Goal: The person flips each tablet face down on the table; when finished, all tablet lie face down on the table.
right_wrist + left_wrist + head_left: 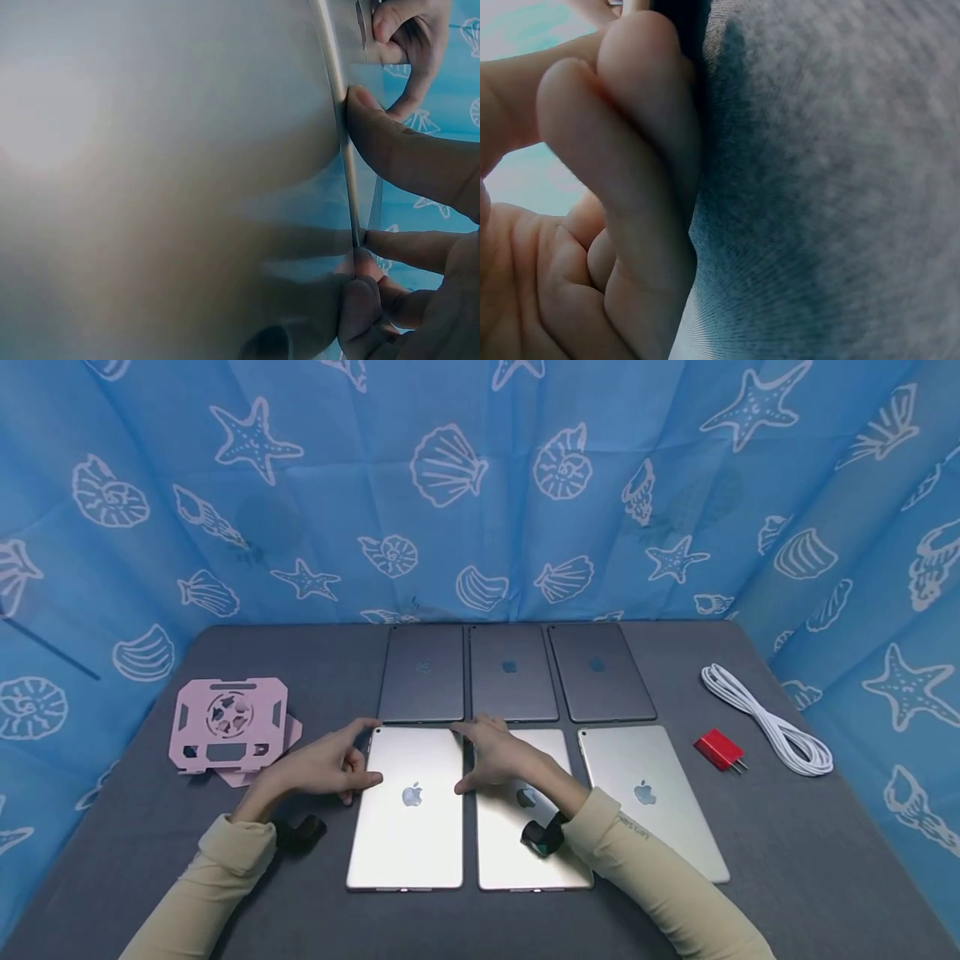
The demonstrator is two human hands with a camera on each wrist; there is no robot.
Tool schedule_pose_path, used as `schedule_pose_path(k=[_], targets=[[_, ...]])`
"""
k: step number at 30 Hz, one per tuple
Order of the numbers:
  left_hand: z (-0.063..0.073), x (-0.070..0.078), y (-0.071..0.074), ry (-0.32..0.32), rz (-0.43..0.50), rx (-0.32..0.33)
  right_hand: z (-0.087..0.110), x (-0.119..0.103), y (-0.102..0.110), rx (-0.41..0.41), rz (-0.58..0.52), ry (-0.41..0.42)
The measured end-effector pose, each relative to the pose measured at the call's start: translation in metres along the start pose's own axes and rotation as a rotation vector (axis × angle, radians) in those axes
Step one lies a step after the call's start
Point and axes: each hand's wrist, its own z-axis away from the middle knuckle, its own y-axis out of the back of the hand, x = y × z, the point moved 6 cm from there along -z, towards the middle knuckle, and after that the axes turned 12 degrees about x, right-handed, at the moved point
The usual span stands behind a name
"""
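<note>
Three silver tablets lie face down in a front row. Both hands are at the upper part of the left silver tablet [407, 847]. The left hand [326, 766] touches its left side, index finger at the top corner and thumb lower on the edge; the other fingers are bent. Opposite it, the right hand [495, 758] has its index finger at the top right corner and thumb by the right edge, reaching over the middle silver tablet [501, 856]. In the right wrist view, the thumb [405, 157] meets a silver tablet's edge. The right silver tablet [652, 831] lies apart.
Behind stand three dark grey tablets in a row, among them the middle dark tablet [512, 689]. A pink cut-out stand [195, 727] is on the left. On the right lie a red plug adapter [720, 748] and a coiled white cable [772, 724]. A blue curtain [510, 535] hangs behind.
</note>
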Motion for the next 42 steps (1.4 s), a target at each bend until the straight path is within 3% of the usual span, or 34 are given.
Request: schedule_pose_path(k=[7,17,25,35,39,42], targets=[[-0.001,0.005,-0.001,-0.005,-0.055,0.015,-0.002,0.003,0.0,0.0,-0.002,-0.01],[-0.003,0.003,-0.003,0.035,-0.158,0.062,-0.001,0.003,0.0,-0.001,-0.013,-0.029],[-0.004,0.004,0.0,0.033,-0.111,0.059,-0.001,0.003,0.001,-0.017,0.02,-0.021],[-0.004,0.006,0.001,0.039,-0.126,0.056,0.0,0.002,0.001,-0.019,0.035,-0.017],[-0.004,0.006,0.001,0.013,-0.144,0.058,0.005,0.0,0.006,-0.002,0.056,0.007],[-0.003,0.008,0.003,-0.051,-0.186,0.092,0.012,-0.001,0.016,0.059,0.092,0.091]])
